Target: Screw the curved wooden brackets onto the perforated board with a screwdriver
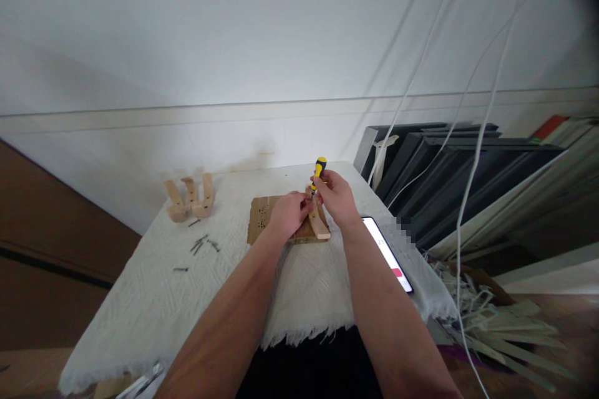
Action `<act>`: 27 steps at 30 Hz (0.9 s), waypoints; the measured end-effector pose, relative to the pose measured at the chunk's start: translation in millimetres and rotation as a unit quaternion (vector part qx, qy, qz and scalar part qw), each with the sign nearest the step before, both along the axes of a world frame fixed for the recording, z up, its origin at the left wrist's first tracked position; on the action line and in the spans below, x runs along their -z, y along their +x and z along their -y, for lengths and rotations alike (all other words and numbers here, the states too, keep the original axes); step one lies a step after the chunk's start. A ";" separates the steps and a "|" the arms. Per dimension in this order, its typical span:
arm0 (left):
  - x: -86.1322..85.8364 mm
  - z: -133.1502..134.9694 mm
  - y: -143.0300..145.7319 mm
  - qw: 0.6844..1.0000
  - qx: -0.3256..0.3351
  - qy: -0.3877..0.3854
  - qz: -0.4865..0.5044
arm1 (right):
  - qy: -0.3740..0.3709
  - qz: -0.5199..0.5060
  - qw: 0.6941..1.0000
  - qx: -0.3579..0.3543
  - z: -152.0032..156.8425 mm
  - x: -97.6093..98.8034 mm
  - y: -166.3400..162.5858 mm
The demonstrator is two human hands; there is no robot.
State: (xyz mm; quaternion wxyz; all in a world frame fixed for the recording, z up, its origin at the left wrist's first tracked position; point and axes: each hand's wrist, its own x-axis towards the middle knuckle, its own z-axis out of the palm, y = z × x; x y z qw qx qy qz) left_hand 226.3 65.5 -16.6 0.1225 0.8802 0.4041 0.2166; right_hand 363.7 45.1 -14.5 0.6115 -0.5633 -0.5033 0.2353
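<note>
In the head view, we see both forearms reaching to the middle of a table covered with a white cloth (140, 299). The right hand (336, 197) is closed around a screwdriver (319, 171) with a yellow and black handle, held nearly upright with the handle top above the fingers. The left hand (289, 213) lies over a wooden board (261, 214), its fingers pinched on the upper end of a wooden slat (319, 225) just beside the screwdriver's tip. The tip itself is too small for us to make out. The slat rests on the right part of the board, which sits in the middle of the table.

Further left, near the far edge, stand some wooden pieces (189, 199), with loose screws (204, 243) scattered in front of them. A phone (389, 255) lies by the right forearm. Dark frames (449, 162) lean beside the table, and white cables (473, 174) hang across them.
</note>
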 end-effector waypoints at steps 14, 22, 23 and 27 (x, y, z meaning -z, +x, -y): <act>-0.3 -0.9 0.2 1.000 0.010 -0.006 -0.007 | -0.006 -0.027 1.000 -0.005 0.8 -1.4 0.4; -0.4 -1.2 0.4 1.000 0.003 -0.007 -0.015 | -0.011 0.052 0.998 0.043 4.9 -7.7 0.7; -0.8 -1.1 0.3 1.000 0.003 -0.009 -0.014 | -0.014 0.057 0.996 0.060 5.3 -8.2 0.4; -0.9 -1.1 0.2 1.000 0.006 -0.012 -0.009 | -0.019 0.053 0.996 0.069 6.6 -9.7 -1.2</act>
